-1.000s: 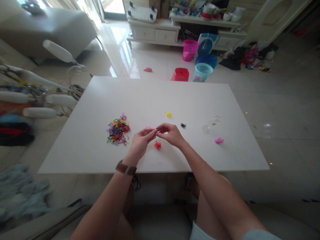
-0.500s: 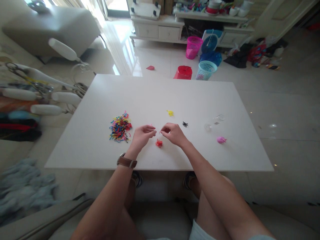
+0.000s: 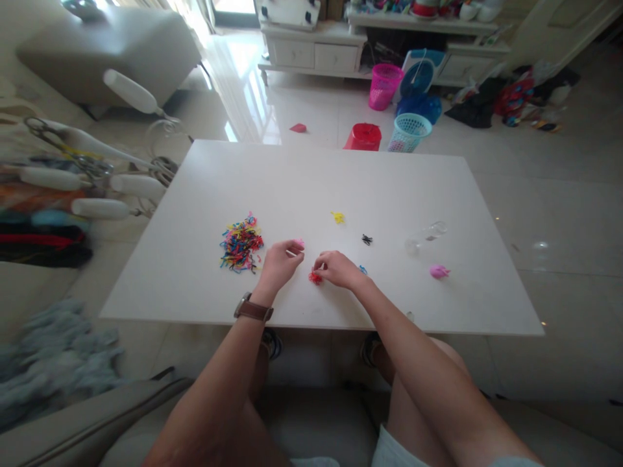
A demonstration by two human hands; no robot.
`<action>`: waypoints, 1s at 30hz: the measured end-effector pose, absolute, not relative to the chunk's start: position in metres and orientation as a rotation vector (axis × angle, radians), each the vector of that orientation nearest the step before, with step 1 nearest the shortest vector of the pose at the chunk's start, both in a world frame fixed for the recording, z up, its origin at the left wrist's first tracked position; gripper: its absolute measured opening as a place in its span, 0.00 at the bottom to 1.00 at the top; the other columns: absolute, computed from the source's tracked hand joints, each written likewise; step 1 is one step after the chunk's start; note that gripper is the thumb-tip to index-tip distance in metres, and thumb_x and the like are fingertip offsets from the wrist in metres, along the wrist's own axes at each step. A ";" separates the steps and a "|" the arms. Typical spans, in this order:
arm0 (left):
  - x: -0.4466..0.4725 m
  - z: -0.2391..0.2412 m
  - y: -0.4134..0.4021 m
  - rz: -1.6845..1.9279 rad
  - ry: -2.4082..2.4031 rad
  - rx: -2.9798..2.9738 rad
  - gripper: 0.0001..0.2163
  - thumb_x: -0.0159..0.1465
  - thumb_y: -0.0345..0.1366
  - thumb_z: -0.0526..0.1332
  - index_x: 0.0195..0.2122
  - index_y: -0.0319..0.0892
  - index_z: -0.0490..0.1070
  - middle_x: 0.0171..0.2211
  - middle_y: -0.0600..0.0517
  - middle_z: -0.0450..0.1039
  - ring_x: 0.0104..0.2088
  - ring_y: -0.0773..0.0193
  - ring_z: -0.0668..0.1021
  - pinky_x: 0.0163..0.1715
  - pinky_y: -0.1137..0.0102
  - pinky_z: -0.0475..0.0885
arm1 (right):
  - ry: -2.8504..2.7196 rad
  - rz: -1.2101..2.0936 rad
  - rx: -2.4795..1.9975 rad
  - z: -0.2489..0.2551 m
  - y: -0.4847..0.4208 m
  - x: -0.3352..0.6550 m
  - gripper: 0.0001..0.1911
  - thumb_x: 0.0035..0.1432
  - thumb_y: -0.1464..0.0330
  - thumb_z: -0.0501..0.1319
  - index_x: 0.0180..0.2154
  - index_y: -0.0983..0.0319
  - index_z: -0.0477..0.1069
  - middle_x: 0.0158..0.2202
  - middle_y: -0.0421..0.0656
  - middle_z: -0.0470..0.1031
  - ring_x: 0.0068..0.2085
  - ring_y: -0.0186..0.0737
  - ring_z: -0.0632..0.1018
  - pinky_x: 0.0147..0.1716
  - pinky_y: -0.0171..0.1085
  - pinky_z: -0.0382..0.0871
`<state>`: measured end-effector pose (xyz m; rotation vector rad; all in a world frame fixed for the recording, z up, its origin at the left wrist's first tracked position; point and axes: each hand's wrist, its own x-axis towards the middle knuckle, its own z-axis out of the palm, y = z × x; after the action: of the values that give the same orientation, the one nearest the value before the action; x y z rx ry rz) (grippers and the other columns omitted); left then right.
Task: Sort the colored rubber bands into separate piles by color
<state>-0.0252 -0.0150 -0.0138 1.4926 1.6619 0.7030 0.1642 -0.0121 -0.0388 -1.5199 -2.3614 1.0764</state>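
Observation:
A white table (image 3: 204,194) carries a heap of mixed-colour small elastic bands (image 3: 242,243) left of centre. My left hand (image 3: 280,264), with a brown watch on its wrist, rests on the table with its fingers curled in a pinch just below a tiny pink cluster (image 3: 298,244). What it pinches is too small to see. My right hand (image 3: 339,269) lies low on the table with its fingertips closed on a small red cluster of bands (image 3: 315,278). A bit of blue (image 3: 363,268) shows behind this hand.
Small sorted clusters lie on the table: yellow (image 3: 338,217), black (image 3: 366,239) and pink (image 3: 439,272) at the right. A clear little container (image 3: 423,235) lies near the pink one. Baskets (image 3: 407,131) stand on the floor beyond; a drying rack (image 3: 97,175) stands left.
My hands were raised and pinched together over the red cluster. They parted, and my right hand came down onto the red cluster while my left stayed close by. The camera drifted slightly.

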 end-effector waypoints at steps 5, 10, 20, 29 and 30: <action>-0.029 -0.023 -0.017 0.526 1.641 1.602 0.07 0.57 0.32 0.63 0.33 0.41 0.81 0.32 0.46 0.82 0.31 0.58 0.80 0.36 0.67 0.73 | -2.418 0.986 -1.645 -0.043 -0.015 0.163 0.06 0.59 0.71 0.64 0.36 0.60 0.82 0.40 0.46 0.82 0.40 0.40 0.79 0.39 0.33 0.67; -0.033 -0.037 -0.022 0.269 1.611 1.692 0.09 0.52 0.25 0.63 0.30 0.42 0.81 0.33 0.44 0.83 0.35 0.55 0.81 0.39 0.67 0.72 | -2.441 1.054 -1.681 -0.048 -0.016 0.169 0.05 0.55 0.73 0.66 0.34 0.59 0.81 0.37 0.44 0.83 0.38 0.40 0.80 0.36 0.32 0.66; -0.028 -0.057 -0.026 0.067 1.598 1.788 0.08 0.49 0.24 0.64 0.28 0.42 0.79 0.28 0.46 0.80 0.31 0.57 0.79 0.35 0.68 0.70 | -2.449 1.101 -1.639 -0.052 -0.017 0.167 0.03 0.53 0.73 0.67 0.31 0.59 0.80 0.34 0.43 0.83 0.36 0.39 0.80 0.34 0.32 0.66; -0.017 -0.067 -0.033 0.008 1.569 1.827 0.03 0.53 0.29 0.66 0.24 0.42 0.78 0.26 0.44 0.79 0.30 0.55 0.79 0.33 0.66 0.68 | -2.457 1.074 -1.639 -0.045 -0.018 0.161 0.04 0.53 0.74 0.67 0.29 0.60 0.80 0.33 0.45 0.83 0.34 0.40 0.79 0.32 0.34 0.64; -0.017 -0.067 -0.033 0.006 1.568 1.832 0.04 0.53 0.29 0.66 0.23 0.42 0.78 0.25 0.44 0.79 0.29 0.56 0.78 0.32 0.67 0.68 | -2.442 1.096 -1.628 -0.043 -0.018 0.161 0.04 0.53 0.74 0.67 0.29 0.60 0.80 0.32 0.44 0.82 0.33 0.39 0.78 0.32 0.33 0.63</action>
<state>-0.0172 -0.0327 -0.0668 1.8316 1.5680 0.0061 0.1613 -0.0184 -0.0434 -1.6277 -2.4415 1.0962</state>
